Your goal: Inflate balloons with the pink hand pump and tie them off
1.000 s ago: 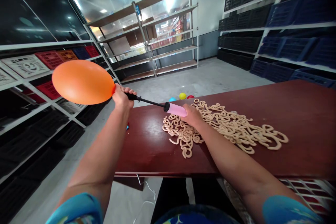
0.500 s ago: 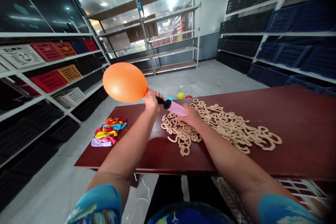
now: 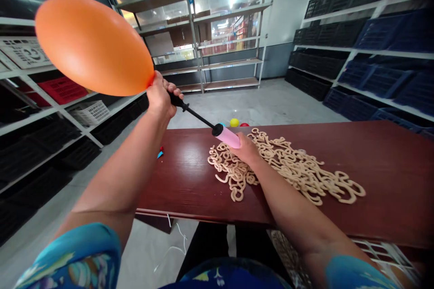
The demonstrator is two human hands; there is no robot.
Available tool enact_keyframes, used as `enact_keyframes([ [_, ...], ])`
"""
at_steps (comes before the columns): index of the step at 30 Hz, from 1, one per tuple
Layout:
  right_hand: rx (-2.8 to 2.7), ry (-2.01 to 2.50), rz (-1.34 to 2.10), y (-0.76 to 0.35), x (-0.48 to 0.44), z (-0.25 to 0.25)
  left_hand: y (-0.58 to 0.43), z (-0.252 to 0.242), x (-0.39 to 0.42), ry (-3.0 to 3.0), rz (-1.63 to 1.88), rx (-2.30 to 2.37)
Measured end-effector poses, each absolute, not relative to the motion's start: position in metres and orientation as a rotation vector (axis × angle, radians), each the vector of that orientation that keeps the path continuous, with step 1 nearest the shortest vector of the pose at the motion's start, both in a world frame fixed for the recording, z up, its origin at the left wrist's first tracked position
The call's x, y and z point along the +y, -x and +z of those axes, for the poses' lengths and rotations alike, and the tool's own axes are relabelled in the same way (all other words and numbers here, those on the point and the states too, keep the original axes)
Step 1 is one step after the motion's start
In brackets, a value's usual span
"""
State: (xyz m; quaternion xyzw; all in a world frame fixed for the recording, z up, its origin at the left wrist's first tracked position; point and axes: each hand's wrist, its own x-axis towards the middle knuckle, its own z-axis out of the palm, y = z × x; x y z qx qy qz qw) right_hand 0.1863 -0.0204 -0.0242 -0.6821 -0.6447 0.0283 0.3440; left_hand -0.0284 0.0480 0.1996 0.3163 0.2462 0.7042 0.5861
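In the head view, my left hand [image 3: 163, 95] is closed around the neck of an orange balloon [image 3: 95, 45] and the black end of a balloon pump. The balloon is swollen and points up to the left. A thin black rod runs from that end to the pink barrel of the balloon pump [image 3: 228, 137], which my right hand [image 3: 247, 150] grips. Under and beside my right hand lies a heap of beige, curled, rope-like pieces [image 3: 294, 167]. My left forearm hides most of the flat balloons; a blue bit of one [image 3: 160, 155] shows past it.
The dark red table [image 3: 190, 180] spans the front. Beyond its far edge a yellow balloon [image 3: 234, 122] and a red one [image 3: 244, 124] show. Shelves with crates [image 3: 369, 72] stand on both sides, and a metal rack [image 3: 233, 83] at the back. A white cable [image 3: 176, 247] hangs below.
My left hand has moved up and left, drawing a length of rod out of the barrel. The orange balloon looks larger and nearer. My right hand stays in about the same place.
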Motion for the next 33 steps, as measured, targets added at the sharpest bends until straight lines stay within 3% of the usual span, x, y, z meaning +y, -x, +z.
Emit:
enact_keyframes([
  [13,-1.65,1.804,0.075,-0.189,-0.021,-0.026,-0.056,0.103,0.033,-0.732,1.489,0.687],
  [17,-1.656,1.769,0.073,-0.185,-0.022,-0.023,-0.039,0.117,0.035,-0.749,1.5,0.702],
  [26,-1.614,1.666,0.06,-0.185,-0.023,-0.022,0.015,0.202,0.043,-0.842,1.593,0.624],
  [33,-1.625,1.71,0.085,-0.187,-0.023,-0.025,0.002,0.182,0.042,-0.851,1.612,0.654],
])
